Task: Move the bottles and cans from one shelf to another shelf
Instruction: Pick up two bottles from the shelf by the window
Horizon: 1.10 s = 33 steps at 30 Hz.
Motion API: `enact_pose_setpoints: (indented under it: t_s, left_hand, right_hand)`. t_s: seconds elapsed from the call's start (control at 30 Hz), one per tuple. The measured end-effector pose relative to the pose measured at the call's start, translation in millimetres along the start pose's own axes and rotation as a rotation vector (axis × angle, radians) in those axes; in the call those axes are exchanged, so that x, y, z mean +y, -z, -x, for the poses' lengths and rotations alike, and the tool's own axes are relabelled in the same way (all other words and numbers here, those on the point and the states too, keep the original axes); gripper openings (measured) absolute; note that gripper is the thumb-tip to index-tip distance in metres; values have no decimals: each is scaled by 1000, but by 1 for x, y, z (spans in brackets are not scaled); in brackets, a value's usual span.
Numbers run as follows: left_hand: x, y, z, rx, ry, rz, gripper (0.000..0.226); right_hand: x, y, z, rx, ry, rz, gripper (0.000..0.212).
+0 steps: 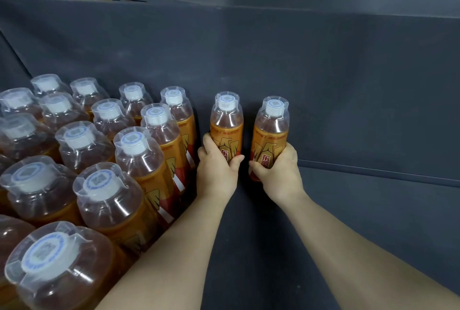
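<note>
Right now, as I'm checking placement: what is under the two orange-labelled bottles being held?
A dark grey shelf board lies beneath the left orange-labelled plastic bottle and the right bottle. The left hand and right hand cover their bases, so contact with the board cannot be seen.

A big bunch of orange bottles (pixel 146 160) stands in rows on a dark shelf (pixel 373 222). Just beside the bunch, the left hand (pixel 216 167) holds the first bottle (pixel 226 120), fingers curled round it. A bit farther from the bunch, the right hand (pixel 278 170) holds the second bottle (pixel 271 130). Both are upright, with clear caps.
</note>
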<state>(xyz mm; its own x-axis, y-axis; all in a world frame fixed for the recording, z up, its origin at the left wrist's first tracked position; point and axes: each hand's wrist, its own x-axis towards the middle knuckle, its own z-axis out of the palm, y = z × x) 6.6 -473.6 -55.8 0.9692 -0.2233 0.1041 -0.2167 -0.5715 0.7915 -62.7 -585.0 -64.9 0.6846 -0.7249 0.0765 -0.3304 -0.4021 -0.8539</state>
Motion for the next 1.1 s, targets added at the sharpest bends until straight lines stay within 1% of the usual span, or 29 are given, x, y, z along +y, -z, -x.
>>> enact_pose_setpoints:
  t_s: [0.1,0.17,0.27,0.33,0.43,0.53,0.7,0.8,1.0,1.1]
  left_hand:
    - [1,5,-1,-24,9,35,93]
    - [1,8,0,-46,20,67,99]
    - [2,13,5,-56,33,81,106]
    - [1,15,10,-44,26,77,103]
    - [1,17,22,-47,4,38,98]
    - [1,22,34,-73,-18,15,89]
    - [3,28,54,-111,-98,-75,77]
    - [9,30,73,-158,-130,-129,71]
    - [35,22,127,-238,-282,-246,71]
    - [57,10,162,-338,-336,-298,74]
  right_hand:
    - [-3,3,1,-3,-15,4,80]
    - [-3,6,3,-4,-34,-6,90]
    - [-3,12,10,-10,-63,1,109]
    - [-3,18,18,-16,-65,7,112]
    - [-2,30,32,-19,-60,32,109]
    - [0,41,44,-22,-48,78,101]
    - [5,65,66,-34,-17,267,81]
    - [7,84,81,-74,6,389,72]
    - [22,135,123,-110,86,574,65]
    - [36,170,149,-117,61,642,65]
